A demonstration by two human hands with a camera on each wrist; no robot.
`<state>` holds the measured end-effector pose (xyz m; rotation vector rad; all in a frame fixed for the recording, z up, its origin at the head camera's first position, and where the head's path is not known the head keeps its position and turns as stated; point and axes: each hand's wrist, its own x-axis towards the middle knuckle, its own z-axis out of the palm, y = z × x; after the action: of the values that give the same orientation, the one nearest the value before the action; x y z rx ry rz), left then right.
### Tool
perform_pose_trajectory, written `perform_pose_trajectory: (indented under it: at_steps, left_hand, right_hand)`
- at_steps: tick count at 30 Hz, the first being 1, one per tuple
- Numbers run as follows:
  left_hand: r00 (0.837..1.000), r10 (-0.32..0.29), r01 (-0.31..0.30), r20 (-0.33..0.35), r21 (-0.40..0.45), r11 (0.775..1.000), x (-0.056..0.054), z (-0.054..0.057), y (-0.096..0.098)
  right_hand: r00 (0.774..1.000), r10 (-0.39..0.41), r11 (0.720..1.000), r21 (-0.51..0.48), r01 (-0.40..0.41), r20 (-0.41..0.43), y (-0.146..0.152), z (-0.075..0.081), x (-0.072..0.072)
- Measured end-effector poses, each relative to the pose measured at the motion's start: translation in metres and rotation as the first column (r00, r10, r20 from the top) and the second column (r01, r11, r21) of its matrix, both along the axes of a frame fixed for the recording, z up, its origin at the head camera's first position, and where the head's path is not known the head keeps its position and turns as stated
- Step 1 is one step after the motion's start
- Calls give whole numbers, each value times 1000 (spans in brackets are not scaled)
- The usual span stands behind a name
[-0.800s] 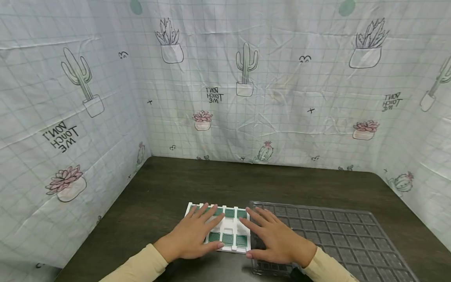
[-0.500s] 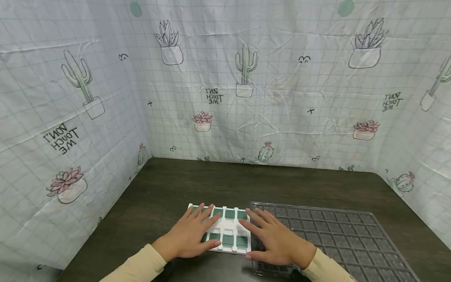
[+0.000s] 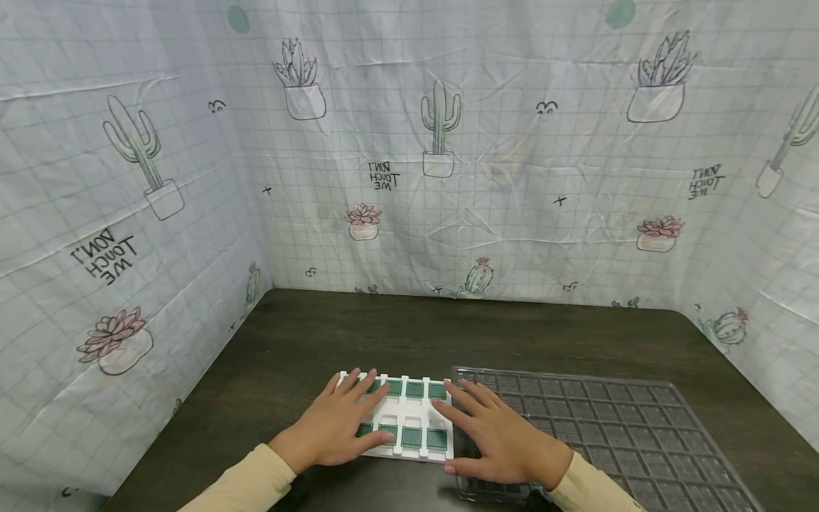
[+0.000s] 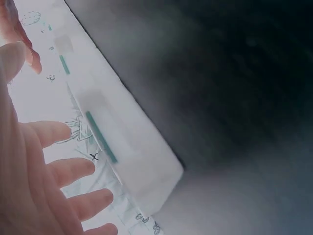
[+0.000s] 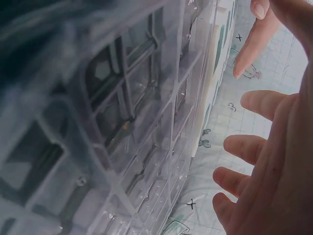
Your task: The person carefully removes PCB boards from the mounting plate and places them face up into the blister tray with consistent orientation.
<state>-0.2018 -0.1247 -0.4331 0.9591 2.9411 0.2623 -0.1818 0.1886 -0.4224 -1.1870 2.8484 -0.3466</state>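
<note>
- Left hand (image 3: 329,427) is palm down above the left part of a white rectangular tray (image 3: 404,407), its fingers extended and spread; in the left wrist view its fingers stand apart from that tray
- Right hand (image 3: 505,441) is likewise palm down with fingers extended and spread, over the border between the white tray's right end and a large clear plastic tray (image 3: 569,375); the right wrist view shows its fingers apart from both
- The white tray lies flat on a dark wood-look desk (image 3: 358,331), holding two rows of flat green square pieces (image 3: 414,389); the left hand hides some of them
- The clear tray, divided into a grid of rectangular compartments, lies just beside the white one, on the right hand's side; whether they touch, I cannot tell
- Long cream-coloured sleeves (image 3: 246,480) cover the arms
- White cloth (image 3: 512,249) with a checked pattern and drawings of potted cacti and succulents hangs behind and beside the desk
</note>
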Motion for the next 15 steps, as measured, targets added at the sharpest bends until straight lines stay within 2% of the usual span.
perform_pose_trajectory:
  at_steps: [8,15]
  left_hand:
    - [999,34,-34,4,13,999,-5,-5,-7]
    - [998,70,-70,9,12,997,-8,-4,-9]
  right_hand:
    - [1000,-16,1000,8,16,24,1,1,0]
    - [1000,-15,1000,10,15,21,0,1,0]
